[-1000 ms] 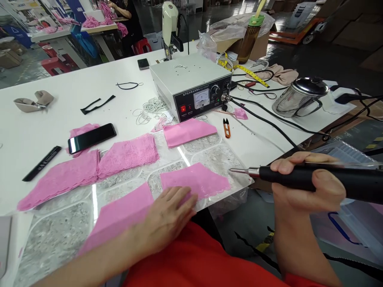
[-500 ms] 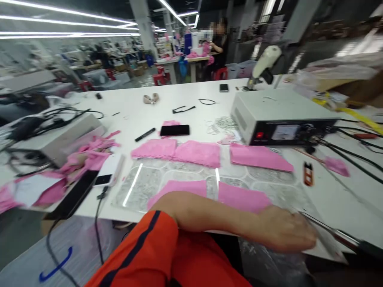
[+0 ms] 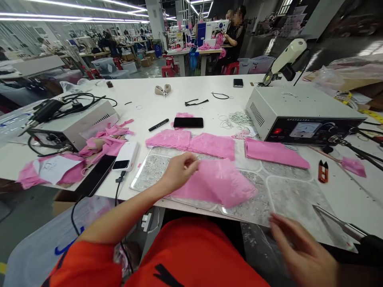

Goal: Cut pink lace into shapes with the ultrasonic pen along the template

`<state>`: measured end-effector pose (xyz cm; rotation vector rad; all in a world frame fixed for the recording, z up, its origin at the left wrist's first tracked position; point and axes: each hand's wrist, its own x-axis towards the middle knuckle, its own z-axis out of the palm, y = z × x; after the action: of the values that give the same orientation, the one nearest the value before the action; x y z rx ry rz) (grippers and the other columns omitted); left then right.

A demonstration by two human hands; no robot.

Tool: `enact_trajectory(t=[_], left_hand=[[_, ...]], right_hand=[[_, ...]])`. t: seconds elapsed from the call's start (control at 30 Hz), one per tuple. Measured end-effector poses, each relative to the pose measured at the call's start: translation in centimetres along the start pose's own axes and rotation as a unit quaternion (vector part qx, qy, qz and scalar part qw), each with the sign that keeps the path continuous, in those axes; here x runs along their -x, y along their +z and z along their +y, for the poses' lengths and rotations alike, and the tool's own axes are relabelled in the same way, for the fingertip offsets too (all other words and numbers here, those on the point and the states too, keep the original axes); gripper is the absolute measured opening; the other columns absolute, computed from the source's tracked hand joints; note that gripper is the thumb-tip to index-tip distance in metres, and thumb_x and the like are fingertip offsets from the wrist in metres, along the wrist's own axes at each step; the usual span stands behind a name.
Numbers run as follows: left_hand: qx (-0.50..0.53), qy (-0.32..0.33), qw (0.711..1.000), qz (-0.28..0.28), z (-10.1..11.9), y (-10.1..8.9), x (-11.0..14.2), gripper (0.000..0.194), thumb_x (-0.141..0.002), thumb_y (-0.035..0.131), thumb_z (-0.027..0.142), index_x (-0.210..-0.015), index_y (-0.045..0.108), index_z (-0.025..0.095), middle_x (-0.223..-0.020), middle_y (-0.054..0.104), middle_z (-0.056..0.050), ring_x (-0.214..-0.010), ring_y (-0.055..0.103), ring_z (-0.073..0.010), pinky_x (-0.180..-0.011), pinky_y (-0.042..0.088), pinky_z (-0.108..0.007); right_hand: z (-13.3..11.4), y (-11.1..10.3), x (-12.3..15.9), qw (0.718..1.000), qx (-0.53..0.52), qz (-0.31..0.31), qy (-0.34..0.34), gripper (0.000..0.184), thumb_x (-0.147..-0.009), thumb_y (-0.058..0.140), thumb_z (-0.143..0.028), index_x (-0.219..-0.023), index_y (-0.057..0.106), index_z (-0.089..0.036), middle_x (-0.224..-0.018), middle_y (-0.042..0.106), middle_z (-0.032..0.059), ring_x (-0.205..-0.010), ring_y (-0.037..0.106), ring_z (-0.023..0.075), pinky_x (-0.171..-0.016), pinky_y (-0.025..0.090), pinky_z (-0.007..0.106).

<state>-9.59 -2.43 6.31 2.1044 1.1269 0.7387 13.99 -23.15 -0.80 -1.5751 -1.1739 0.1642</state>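
Observation:
My left hand (image 3: 180, 171) is closed in a pinch at the upper left corner of a thin pink fabric piece (image 3: 229, 181). That piece hangs slantwise over another pink piece (image 3: 194, 189) on the grey patterned mat (image 3: 290, 195). Near the mat's front edge, my right hand (image 3: 302, 247) is open, thumb and fingers apart, with nothing visible in it. To its right lies a metal-tipped tool with a black handle (image 3: 347, 227), apart from the fingers. Stacks of pink fabric (image 3: 212, 146) and a further pink stack (image 3: 277, 153) lie along the mat's far side.
A grey control box (image 3: 302, 115) with a dial stands at right, orange snips (image 3: 323, 172) before it. A black phone (image 3: 188, 122) and a pen (image 3: 158, 124) lie behind the stacks. At left are another box (image 3: 74, 123), pink scraps and a white power bank (image 3: 131, 155).
My left hand has swung from the right front of the mat back to the left, and a pink fabric piece is now in its pinch. My right hand has come into view.

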Motion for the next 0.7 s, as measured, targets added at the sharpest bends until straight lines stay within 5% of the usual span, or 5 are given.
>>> enact_trajectory(t=[0.07,0.17,0.5,0.7], left_hand=[[-0.022,-0.022,0.999,0.041,-2.8,-0.8,2.6,0.019,-0.092,0.054,0.026,-0.079,0.062,0.017,-0.068,0.065,0.001,-0.061,0.058,-0.0116,-0.059,0.042,-0.022],[-0.048,-0.042,0.994,0.089,-5.8,-0.6,5.5,0.015,-0.09,0.054,0.024,-0.08,0.063,0.018,-0.068,0.065,0.001,-0.06,0.056,-0.0127,-0.059,0.04,-0.024],[-0.083,0.027,0.987,0.138,-7.6,0.9,7.0,0.012,-0.094,0.055,0.022,-0.085,0.063,0.02,-0.085,0.071,-0.004,-0.082,0.063,-0.0194,-0.078,0.049,-0.033],[-0.112,0.037,0.979,0.167,-7.8,0.8,9.1,0.008,-0.095,0.057,0.018,-0.088,0.061,0.02,-0.103,0.072,-0.007,-0.099,0.065,-0.0216,-0.087,0.048,-0.037]], right_hand=[[-0.1,2.8,-1.0,0.986,0.041,-0.074,-0.147,0.016,-0.085,0.071,-0.031,-0.098,0.075,-0.025,-0.087,0.075,0.0017,-0.071,0.071,0.0181,-0.066,0.061,0.03],[-0.1,5.8,-2.4,0.962,0.078,-0.146,-0.217,0.018,-0.09,0.064,-0.025,-0.106,0.072,-0.026,-0.094,0.074,0.0034,-0.086,0.071,0.0187,-0.077,0.06,0.032],[0.7,6.8,-3.7,0.943,0.182,-0.195,-0.2,0.018,-0.099,0.052,-0.035,-0.089,0.061,-0.024,-0.079,0.066,0.0012,-0.075,0.064,0.0174,-0.069,0.051,0.032],[0.4,7.4,-7.5,0.943,0.177,-0.208,-0.188,0.017,-0.096,0.052,-0.036,-0.089,0.062,-0.025,-0.081,0.066,0.0014,-0.073,0.063,0.0176,-0.065,0.048,0.032]])
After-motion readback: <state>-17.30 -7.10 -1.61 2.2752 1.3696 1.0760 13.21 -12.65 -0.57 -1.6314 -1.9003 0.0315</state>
